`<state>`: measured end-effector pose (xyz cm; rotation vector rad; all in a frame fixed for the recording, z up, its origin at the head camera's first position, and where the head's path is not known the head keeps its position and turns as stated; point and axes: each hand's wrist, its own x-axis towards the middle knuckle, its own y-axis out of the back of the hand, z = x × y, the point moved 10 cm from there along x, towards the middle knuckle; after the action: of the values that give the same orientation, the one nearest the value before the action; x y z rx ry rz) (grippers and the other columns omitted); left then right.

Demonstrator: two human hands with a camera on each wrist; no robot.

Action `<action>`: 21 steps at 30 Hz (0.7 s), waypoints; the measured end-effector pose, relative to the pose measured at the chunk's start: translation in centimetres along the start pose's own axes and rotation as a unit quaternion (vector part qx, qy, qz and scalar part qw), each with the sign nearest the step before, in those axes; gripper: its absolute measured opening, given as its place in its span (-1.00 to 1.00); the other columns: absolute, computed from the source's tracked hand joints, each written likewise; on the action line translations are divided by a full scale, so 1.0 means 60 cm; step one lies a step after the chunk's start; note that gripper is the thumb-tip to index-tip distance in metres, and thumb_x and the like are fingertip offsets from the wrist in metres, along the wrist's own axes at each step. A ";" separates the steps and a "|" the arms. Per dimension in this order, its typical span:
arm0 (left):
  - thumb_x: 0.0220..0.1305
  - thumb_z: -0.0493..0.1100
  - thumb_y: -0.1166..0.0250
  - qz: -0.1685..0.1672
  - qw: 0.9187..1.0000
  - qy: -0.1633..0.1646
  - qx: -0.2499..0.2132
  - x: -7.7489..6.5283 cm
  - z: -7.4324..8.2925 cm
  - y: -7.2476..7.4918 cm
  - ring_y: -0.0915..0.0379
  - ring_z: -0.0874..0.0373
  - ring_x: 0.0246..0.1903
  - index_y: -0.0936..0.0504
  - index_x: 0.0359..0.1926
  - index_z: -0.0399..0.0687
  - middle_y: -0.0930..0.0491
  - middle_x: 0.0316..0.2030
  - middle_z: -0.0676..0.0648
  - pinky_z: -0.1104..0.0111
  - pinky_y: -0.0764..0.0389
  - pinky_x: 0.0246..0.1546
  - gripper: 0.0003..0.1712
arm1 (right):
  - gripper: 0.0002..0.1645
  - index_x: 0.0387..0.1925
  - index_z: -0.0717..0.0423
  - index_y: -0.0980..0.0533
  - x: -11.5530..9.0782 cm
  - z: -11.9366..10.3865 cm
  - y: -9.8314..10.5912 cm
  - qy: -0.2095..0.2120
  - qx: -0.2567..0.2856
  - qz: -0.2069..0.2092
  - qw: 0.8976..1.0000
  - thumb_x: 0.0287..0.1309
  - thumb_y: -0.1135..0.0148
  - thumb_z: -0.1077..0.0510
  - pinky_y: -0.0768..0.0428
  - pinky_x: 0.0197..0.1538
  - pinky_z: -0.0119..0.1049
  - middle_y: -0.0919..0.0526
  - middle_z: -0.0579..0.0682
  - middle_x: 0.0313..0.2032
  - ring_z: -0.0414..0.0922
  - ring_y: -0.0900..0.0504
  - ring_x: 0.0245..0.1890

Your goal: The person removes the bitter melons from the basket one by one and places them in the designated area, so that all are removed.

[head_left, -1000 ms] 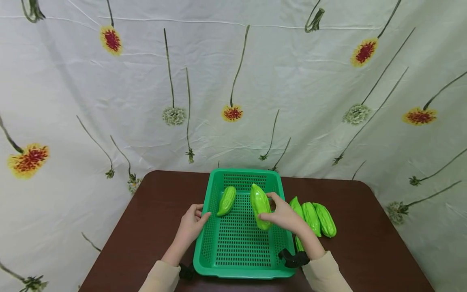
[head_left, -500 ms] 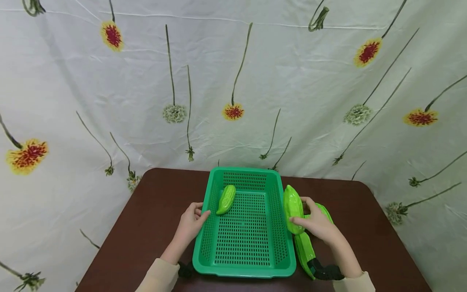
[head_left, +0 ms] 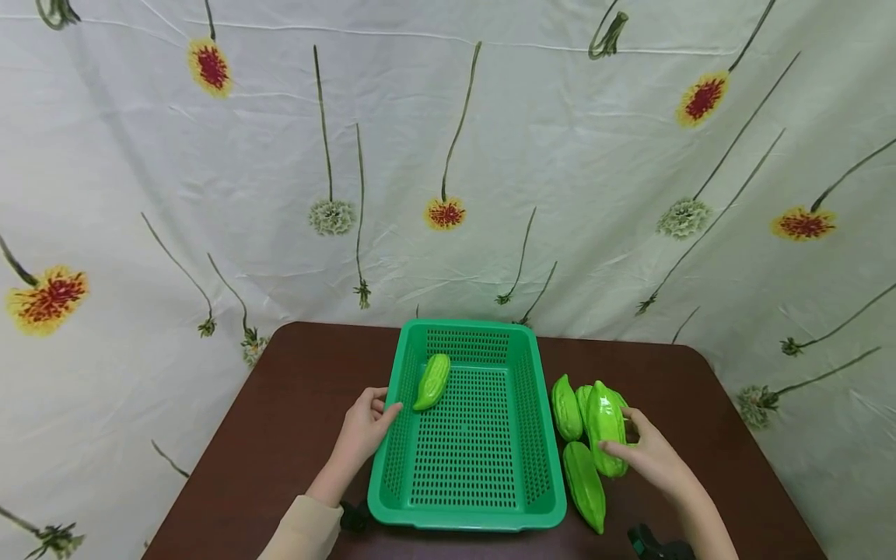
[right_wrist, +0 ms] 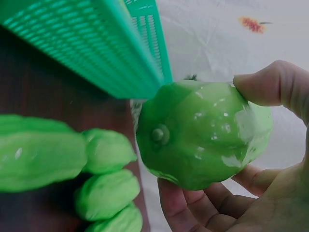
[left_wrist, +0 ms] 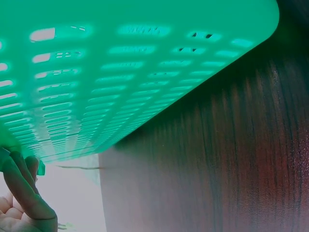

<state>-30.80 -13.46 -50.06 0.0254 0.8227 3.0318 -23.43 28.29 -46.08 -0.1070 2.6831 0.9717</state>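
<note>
My right hand [head_left: 654, 455] grips a glossy green bitter melon [head_left: 606, 428] between thumb and fingers. In the right wrist view this held bitter melon [right_wrist: 203, 135] shows its stem end, raised above the others. Several more bitter melons lie on the table right of the green plastic basket [head_left: 465, 519], among them one near its right wall [head_left: 566, 408] and one nearer the front [head_left: 584, 486]. Inside the basket, toward the back left, lies a single bitter melon [head_left: 432, 381]. My left hand [head_left: 364, 424] holds the basket's left rim, thumb over the top and fingers outside.
The dark brown table [head_left: 308, 373] extends to both sides of the basket. Behind it hangs a pale cloth [head_left: 392, 155] printed with flowers. Black bands are on both wrists, with the right one [head_left: 658, 544] close to the table's front.
My right hand has carried the bitter melon from above the basket rightward, over the right rim, to above the other bitter melons. The left hand has stayed at the basket rim.
</note>
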 end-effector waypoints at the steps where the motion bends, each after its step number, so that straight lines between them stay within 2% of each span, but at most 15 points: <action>1: 0.36 -0.16 -0.28 0.001 1.000 0.000 -0.001 0.000 0.000 0.000 -0.37 0.16 -0.36 -0.43 0.21 -0.37 -0.49 -0.26 -0.16 0.38 -0.44 -0.37 -0.49 | 0.03 0.43 0.45 0.04 -0.001 0.008 0.000 -0.006 0.001 -0.001 1.000 0.22 -0.26 -0.02 -0.56 -0.08 -0.06 -0.34 0.45 0.24 0.23 -0.45 0.16; 8: 0.37 -0.16 -0.28 0.000 1.000 0.001 -0.004 -0.001 0.001 0.000 -0.37 0.17 -0.37 -0.43 0.21 -0.37 -0.50 -0.27 -0.15 0.39 -0.44 -0.37 -0.50 | 0.03 0.41 0.49 0.05 -0.010 0.051 -0.003 -0.031 -0.001 -0.005 1.000 0.23 -0.24 -0.04 -0.57 -0.09 -0.02 -0.35 0.48 0.22 0.26 -0.48 0.13; 21: 0.37 -0.14 -0.28 0.001 1.000 0.002 -0.005 0.001 -0.003 -0.001 -0.36 0.17 -0.38 -0.43 0.21 -0.35 -0.49 -0.28 -0.14 0.39 -0.44 -0.38 -0.49 | -0.03 0.34 0.53 -0.10 -0.016 0.142 -0.023 -0.070 0.003 0.003 0.998 0.21 -0.27 -0.06 -0.58 -0.12 -0.04 -0.42 0.44 0.12 0.25 -0.53 0.05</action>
<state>-30.87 -13.48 -50.26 0.0217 0.8092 3.0390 -20.26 32.64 -52.87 -0.0273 2.5595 0.9381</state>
